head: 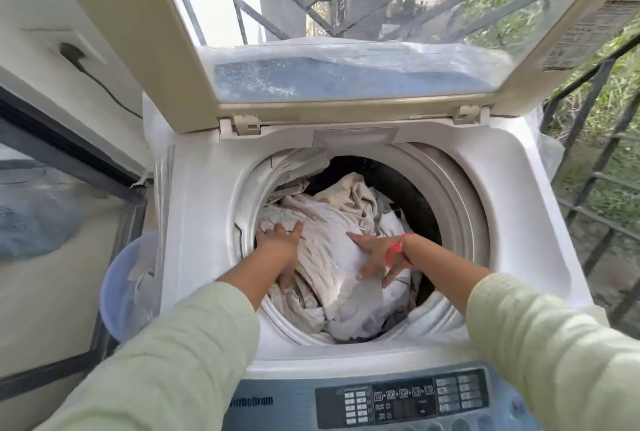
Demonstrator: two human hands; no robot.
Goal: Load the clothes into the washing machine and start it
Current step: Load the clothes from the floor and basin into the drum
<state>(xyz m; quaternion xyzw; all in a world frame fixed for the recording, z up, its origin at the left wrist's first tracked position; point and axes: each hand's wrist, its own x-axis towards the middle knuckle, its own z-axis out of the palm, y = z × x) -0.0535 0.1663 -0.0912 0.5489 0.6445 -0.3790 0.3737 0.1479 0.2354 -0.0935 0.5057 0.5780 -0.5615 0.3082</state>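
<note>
Head view. Top-load washing machine point(207, 223), lid point(194, 50) propped up and open. Clothes point(332, 257) are already in the drum point(446, 209): a pale cream and white heap, crumpled and ribbed, mounded high, almost level with the drum ring on the near side.

Left hand point(282, 243) lies flat on the left side of the heap. Its grip is wide, fingers splayed, nothing pinched. Right hand point(377, 254), with a red wrist band point(394, 250), lies flat on the right side. Same wide grip, pressing, not holding. Both sleeves are pale green.

Handling, judged:
- The fabric is soft and limp with no stiff edges. It looks dry, so it should be light but bulky and springy.
- It will puff back up when released.
- Best to push down with flat palms on the crown of the mound. Tuck the loose folds near the rim inward so none hang over the ring.
- To shift a piece, bunch a fold in the fist; anywhere works.

Loading looks nearly finished. The lid is not yet shut and the control panel point(408, 399) at the near edge is untouched. A blue plastic tub point(121, 285) stands left of the machine; its contents are unclear.
</note>
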